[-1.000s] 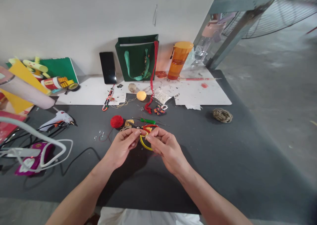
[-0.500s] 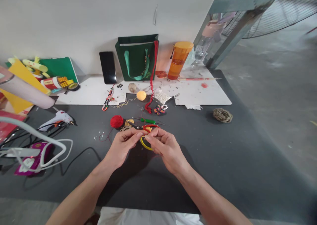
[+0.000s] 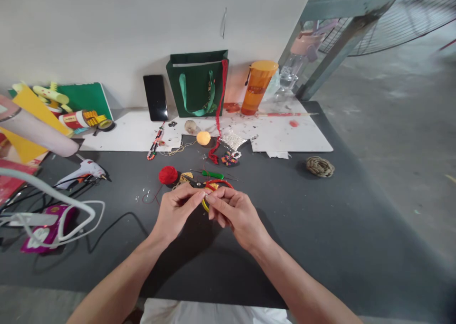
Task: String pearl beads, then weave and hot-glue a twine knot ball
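Note:
My left hand point(image 3: 177, 211) and my right hand point(image 3: 233, 212) meet over the dark table, thumbs and forefingers pinched tip to tip. Something tiny and pale sits between the fingertips, too small to name. Just behind and below my fingers lie scissors point(image 3: 218, 182) with red and yellow handles, partly covered by my right hand. A crochet hook with a green handle point(image 3: 213, 175) rests a little farther back. To the left is a ball of red yarn point(image 3: 167, 175), its thread trailing on the table. Beside it, a tan crocheted piece point(image 3: 185, 177) is partly hidden behind my left hand.
At the back stand a green paper bag point(image 3: 197, 91), a phone point(image 3: 156, 98) and an orange bottle point(image 3: 259, 87). A glue gun point(image 3: 82, 173) and cables crowd the left. A yellow ball point(image 3: 203, 138), white beads point(image 3: 233, 140) and a grey-brown yarn bundle point(image 3: 320, 166) lie around.
My right hand has shifted slightly left and turned, covering more of the yellow scissor handle. Its lower fingers now hang looser. My left hand has barely moved.

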The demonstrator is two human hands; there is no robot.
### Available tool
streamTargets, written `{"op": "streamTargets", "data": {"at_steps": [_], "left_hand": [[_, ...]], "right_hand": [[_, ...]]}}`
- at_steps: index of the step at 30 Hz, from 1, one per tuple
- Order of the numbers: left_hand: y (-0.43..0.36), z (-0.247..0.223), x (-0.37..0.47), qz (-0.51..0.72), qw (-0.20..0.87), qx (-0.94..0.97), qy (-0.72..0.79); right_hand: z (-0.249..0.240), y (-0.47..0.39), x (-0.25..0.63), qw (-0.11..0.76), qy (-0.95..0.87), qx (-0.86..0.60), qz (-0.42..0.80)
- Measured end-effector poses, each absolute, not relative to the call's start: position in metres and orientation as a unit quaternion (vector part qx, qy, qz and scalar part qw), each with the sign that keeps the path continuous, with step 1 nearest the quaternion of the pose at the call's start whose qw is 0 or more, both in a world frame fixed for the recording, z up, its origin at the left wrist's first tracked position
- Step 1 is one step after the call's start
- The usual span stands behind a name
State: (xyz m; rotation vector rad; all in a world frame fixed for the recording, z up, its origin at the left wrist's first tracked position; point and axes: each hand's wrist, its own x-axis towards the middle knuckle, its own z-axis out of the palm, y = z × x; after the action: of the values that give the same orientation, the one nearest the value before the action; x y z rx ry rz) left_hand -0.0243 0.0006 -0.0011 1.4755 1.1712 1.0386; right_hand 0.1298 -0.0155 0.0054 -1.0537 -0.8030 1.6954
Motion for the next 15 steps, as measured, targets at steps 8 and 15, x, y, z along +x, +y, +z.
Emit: {"op": "streamTargets", "data": {"at_steps": [8, 15], "left_hand": [[-0.004, 0.011, -0.020, 0.455, 0.320, 0.683, 0.474], [-0.005, 0.011, -0.021, 0.456, 0.231, 0.729, 0.455]], "right_hand": [[0.003, -0.016, 0.128, 0.467, -0.288, -0.405, 0.732], [-0.001, -0.016, 0.127, 0.453, -0.257, -0.371, 0.769]]}}
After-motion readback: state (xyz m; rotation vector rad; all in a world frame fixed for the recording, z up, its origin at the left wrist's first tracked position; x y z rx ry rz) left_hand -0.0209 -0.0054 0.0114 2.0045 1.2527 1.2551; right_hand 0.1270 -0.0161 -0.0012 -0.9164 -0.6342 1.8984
